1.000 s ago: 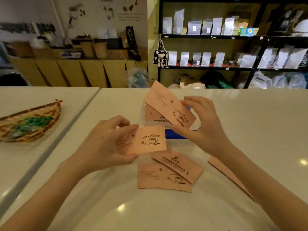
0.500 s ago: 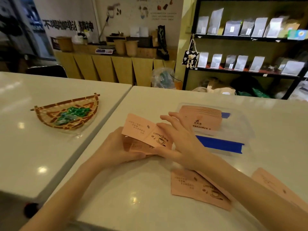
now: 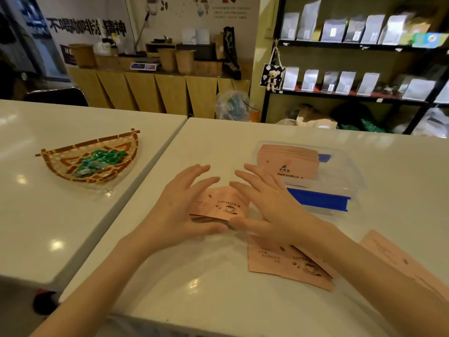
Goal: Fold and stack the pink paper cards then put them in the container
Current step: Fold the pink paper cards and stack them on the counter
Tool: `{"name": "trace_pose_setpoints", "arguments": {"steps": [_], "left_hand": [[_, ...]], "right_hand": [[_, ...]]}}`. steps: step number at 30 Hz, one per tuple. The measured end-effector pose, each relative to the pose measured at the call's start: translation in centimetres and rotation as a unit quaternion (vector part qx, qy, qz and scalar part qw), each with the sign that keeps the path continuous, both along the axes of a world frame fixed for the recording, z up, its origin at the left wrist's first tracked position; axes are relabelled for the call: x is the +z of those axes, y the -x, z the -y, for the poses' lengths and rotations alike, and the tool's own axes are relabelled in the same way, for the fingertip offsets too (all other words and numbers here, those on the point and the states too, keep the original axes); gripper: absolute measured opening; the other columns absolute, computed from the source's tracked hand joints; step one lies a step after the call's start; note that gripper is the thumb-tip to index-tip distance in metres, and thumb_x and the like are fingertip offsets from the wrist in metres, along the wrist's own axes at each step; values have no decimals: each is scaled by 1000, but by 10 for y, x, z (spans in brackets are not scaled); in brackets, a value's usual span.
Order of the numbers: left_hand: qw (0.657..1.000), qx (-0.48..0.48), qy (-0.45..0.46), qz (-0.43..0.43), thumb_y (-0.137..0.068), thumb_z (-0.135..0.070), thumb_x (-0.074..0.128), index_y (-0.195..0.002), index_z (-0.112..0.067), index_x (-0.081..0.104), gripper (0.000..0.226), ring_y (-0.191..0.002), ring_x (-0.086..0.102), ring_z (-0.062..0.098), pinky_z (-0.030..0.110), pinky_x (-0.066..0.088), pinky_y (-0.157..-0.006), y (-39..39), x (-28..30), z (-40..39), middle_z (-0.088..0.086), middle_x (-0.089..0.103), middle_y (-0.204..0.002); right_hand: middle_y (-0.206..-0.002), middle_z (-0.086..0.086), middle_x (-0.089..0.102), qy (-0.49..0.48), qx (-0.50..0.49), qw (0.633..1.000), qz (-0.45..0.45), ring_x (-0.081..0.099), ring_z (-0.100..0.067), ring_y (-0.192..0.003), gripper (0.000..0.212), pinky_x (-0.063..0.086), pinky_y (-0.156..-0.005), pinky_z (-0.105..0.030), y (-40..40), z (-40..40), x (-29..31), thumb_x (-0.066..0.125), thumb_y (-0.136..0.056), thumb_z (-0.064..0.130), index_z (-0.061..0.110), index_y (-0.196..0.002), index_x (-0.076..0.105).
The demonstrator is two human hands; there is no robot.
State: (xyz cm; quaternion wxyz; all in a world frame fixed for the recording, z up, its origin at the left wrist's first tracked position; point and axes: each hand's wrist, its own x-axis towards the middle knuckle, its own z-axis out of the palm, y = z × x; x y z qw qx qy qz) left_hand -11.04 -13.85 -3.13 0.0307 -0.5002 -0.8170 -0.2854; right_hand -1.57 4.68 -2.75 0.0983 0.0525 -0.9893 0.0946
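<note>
Your left hand: it lies flat on the left end of the small pile of pink cards, fingers spread out and straight, thumb along the near edge of the pile. It presses down and does not grip.
Your right hand: it lies flat on the right end of the same pile, fingers straight and open, thumb at the near edge almost meeting your left thumb.
Small pile: it sits on the white table close to the left edge, about halfway back. The top card shows a coffee cup drawing.
Container: a clear box with blue parts, just beside your right hand, nearer the far edge. A neat stack of folded cards stands inside it.
Loose cards: a few lie flat nearer the near edge, partly under your right arm.
Last card: it lies by the right edge of the table.
Basket: a woven one with green sweets, on the other table to your left.
</note>
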Motion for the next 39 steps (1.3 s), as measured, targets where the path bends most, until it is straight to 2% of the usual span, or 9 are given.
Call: {"name": "trace_pose_setpoints", "arguments": {"steps": [3,10,16,18,25,28,30,33,39], "left_hand": [[997,-41,32,-60,-63,-74,46,-132,-34,33,81,-136,1,3,32,5,-111,-21,4,-17,-9,18,-149],[977,-111,86,-158,-64,-78,41,-124,-28,47,79,-136,-5,9,37,-12,-110,-54,-4,-47,-1,23,-150],[970,-108,124,-181,-62,-81,36,-117,-20,55,84,-136,0,12,41,-11,-109,-58,-14,-55,3,33,-146],[968,-113,128,-183,-63,-80,37,-117,-21,56,82,-136,2,13,40,-11,-109,-60,-15,-57,3,36,-144],[974,-106,112,-164,-63,-77,43,-101,-23,65,70,-138,7,10,41,-11,-110,-65,-18,-56,-2,41,-141],[977,-113,90,-154,-60,-75,49,-97,-23,66,66,-135,14,8,42,-6,-111,-67,-14,-55,-3,48,-134],[977,-115,74,-162,-60,-73,51,-96,-22,66,65,-133,17,8,44,-3,-111,-65,-9,-53,-2,50,-132],[979,-97,48,-174,-60,-72,52,-101,-21,64,66,-132,20,10,41,-3,-112,-57,0,-48,-2,51,-131],[990,-27,-22,-138,-59,-74,49,-106,-26,61,69,-132,20,9,46,2,-111,-27,14,-27,-6,46,-133]], "right_hand": [[-152,11,16,57,-29,998,-14,-4,4,-132,66,0,-108,-28,-25,-11,8,44,-80,61,33,-137,23],[-138,10,42,56,-110,992,25,30,-4,-128,69,21,-103,-18,-101,-37,9,39,-72,68,28,-128,41],[-150,7,23,-1,-205,975,90,10,-12,-138,90,12,-112,-32,-124,-43,-17,31,-63,80,27,-135,32],[-151,7,21,6,-224,970,88,7,-12,-138,85,9,-112,-33,-128,-42,-19,34,-67,78,27,-135,32],[-145,9,33,26,-217,976,9,15,-8,-134,71,12,-108,-25,-138,-51,-21,49,-69,68,28,-128,42],[-133,1,50,25,-190,978,-77,28,-9,-128,72,14,-105,-20,-141,-57,-14,51,-67,65,19,-121,51],[-127,-5,56,22,-182,976,-120,34,-13,-125,70,21,-105,-25,-140,-61,-8,52,-68,63,13,-118,54],[-130,-5,52,33,-184,971,-147,32,-14,-126,72,25,-105,-32,-128,-63,1,54,-68,60,13,-122,50],[-130,14,38,88,-139,970,-180,18,5,-124,73,12,-103,-17,-89,-50,17,50,-69,63,23,-129,41]]}}
